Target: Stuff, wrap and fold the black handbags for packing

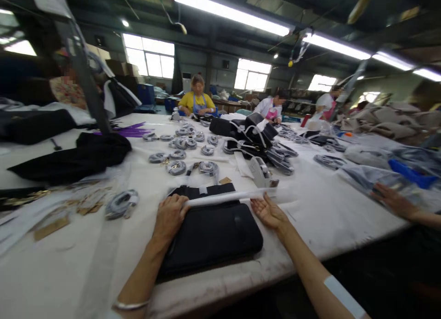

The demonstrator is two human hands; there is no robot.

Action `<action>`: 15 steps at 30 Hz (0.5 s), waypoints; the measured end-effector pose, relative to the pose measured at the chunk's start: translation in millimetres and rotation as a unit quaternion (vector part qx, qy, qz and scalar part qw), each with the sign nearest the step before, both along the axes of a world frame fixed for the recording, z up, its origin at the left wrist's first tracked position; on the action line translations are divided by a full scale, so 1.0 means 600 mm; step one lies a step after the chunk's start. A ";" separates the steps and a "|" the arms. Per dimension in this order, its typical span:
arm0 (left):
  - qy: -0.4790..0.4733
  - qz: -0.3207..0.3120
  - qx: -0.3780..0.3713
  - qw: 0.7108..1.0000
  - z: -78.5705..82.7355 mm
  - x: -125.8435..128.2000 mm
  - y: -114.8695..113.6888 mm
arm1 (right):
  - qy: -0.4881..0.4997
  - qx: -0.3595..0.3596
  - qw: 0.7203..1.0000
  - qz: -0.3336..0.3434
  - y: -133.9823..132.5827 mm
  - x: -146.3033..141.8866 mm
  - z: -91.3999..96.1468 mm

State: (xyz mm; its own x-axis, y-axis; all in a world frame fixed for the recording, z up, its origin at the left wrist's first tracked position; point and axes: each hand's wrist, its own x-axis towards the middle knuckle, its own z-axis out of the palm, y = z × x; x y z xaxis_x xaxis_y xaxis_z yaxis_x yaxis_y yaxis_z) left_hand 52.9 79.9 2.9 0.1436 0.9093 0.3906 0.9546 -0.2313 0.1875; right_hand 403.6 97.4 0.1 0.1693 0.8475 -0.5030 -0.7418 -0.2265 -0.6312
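Observation:
A flat black bag [213,231] lies on the white table [310,222] right in front of me. Across its top edge runs a long white rolled strip [223,198]. My left hand [169,218] rests on the bag's left part, fingers curled over the strip's left end. My right hand [268,212] lies palm up at the bag's right corner, fingers stretched out under the strip's right part.
Several coiled grey straps [179,153] and a pile of black bags [248,135] cover the table's middle. A tape dispenser [262,171] stands behind the bag. Black cloth [79,156] lies left. Another person's hand [392,200] rests at right; other workers sit at the far end.

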 end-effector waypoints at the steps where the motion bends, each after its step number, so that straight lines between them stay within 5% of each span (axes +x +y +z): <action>1: -0.009 -0.001 -0.002 1.000 0.001 0.002 -0.004 | 0.003 -0.006 0.999 0.034 -0.002 -0.022 -0.003; 5: -0.023 -0.010 0.021 0.999 -0.001 0.007 -0.013 | -0.019 -0.032 0.992 0.119 0.015 -0.063 -0.004; 9: 0.005 -0.009 0.036 0.999 -0.008 0.008 -0.011 | -0.071 -0.054 0.993 0.078 0.055 -0.051 -0.024; 15: 0.009 -0.012 0.039 0.999 -0.009 0.008 -0.014 | -0.216 0.015 0.976 0.005 0.082 -0.029 -0.062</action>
State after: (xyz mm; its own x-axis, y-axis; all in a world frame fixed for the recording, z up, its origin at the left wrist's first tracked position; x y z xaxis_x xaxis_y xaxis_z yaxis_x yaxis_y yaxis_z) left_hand 57.5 71.5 -2.4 0.1720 0.8721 0.4581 0.9517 -0.2672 0.1514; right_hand 386.5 146.9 -36.8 0.3510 0.8633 -0.3626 -0.4032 -0.2102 -0.8907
